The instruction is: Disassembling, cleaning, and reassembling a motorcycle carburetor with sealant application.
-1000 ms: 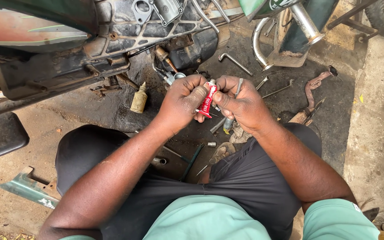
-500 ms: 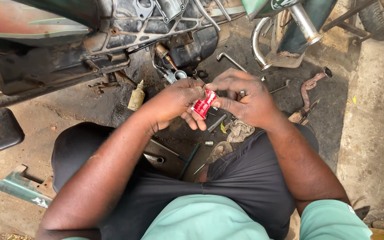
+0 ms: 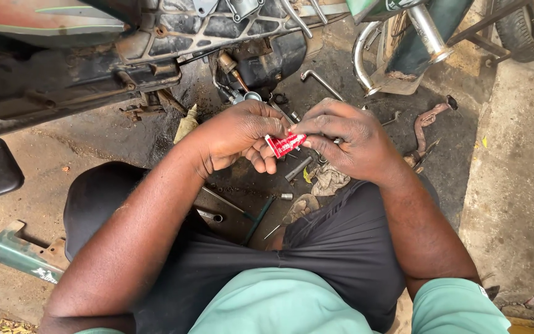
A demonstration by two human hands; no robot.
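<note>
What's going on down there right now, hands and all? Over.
Left hand and right hand both pinching small red tube. Held above oily ground strewn with tools. Nothing between the hands.

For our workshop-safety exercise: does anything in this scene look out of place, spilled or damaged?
Yes. Loose tools lie scattered on the dark, oil-stained floor under the motorcycle, and a detached green panel lies apart. The hands hold a creased red tube.

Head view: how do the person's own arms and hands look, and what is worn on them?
Both hands, left hand and right hand, are bare: no gloves, rings or watch visible. The forearms are uncovered up to short mint-green sleeves; the right sleeve shows best. Dark trousers cover the legs.
</note>
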